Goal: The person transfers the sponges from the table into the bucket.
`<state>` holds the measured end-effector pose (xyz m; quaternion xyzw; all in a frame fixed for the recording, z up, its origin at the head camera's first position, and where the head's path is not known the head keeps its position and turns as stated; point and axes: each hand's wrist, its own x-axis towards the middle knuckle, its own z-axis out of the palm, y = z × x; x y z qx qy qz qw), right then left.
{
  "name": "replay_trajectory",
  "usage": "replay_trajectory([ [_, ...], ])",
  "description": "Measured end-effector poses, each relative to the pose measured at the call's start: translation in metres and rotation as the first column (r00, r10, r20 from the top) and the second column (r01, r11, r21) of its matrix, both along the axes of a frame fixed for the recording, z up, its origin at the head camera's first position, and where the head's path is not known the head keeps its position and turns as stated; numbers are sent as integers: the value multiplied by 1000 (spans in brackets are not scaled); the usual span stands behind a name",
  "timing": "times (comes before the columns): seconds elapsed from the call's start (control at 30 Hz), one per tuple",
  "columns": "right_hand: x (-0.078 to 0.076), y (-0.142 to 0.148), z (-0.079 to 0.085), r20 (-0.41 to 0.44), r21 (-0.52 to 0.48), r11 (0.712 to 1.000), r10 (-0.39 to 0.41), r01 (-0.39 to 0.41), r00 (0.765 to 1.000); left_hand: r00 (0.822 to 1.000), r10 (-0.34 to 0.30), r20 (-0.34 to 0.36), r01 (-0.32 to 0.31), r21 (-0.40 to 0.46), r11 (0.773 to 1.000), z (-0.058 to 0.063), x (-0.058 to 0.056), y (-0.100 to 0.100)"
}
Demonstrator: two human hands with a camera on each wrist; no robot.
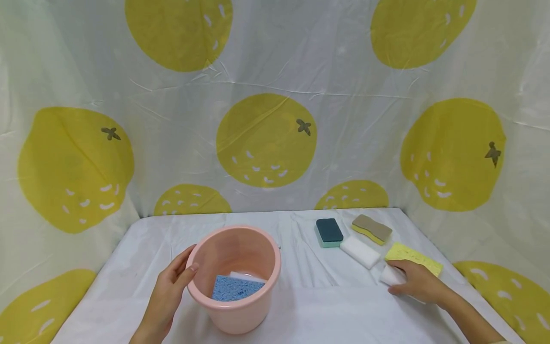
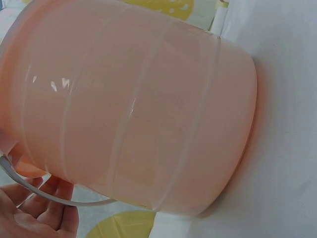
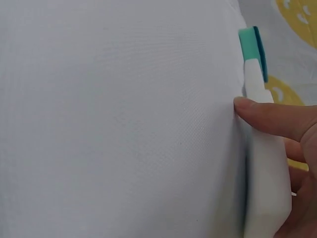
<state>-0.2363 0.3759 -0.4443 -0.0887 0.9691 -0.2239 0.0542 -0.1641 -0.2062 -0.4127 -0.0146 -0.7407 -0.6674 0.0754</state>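
Observation:
My left hand (image 1: 168, 289) holds the pink bucket (image 1: 241, 313) by its left rim, thumb over the edge and fingers outside. In the left wrist view, a thin grey handle (image 2: 74, 202) crosses in front of those fingers. Inside the bucket lie a blue sponge (image 1: 234, 290) and, partly hidden behind it, a white piece (image 1: 247, 276). Over on the right, my right hand (image 1: 417, 283) grips a white sponge (image 3: 269, 188) between thumb and fingers, low over the cloth. A yellow sponge (image 1: 414, 257) lies just behind that hand, partly covered by it.
Another white sponge (image 1: 360, 252) lies left of my right hand. Behind it are a dark-topped green sponge (image 1: 329, 231) and a tan-and-yellow sponge (image 1: 371, 228). White cloth (image 1: 322, 315) covers the table, and a lemon-print curtain (image 1: 266, 71) stands at the back and sides.

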Motion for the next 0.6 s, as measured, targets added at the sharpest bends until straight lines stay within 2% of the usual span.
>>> replay_trajectory([
  [0.1,0,0,1,22,-3,1000,-23,23,999,1000,-1,-5,1,-2,1000,0,0,0],
  [0.23,0,1,1,2,-20,1000,-3,3,1000,1000,-1,0,1,-1,1000,0,0,0],
  [0.47,2,1,8,-60,-94,993,60,-66,996,1000,2,9,-2,2,1000,0,0,0],
  [0.6,-1,-4,17,-58,-113,990,83,-89,995,1000,1,13,-1,2,1000,1,0,0],
])
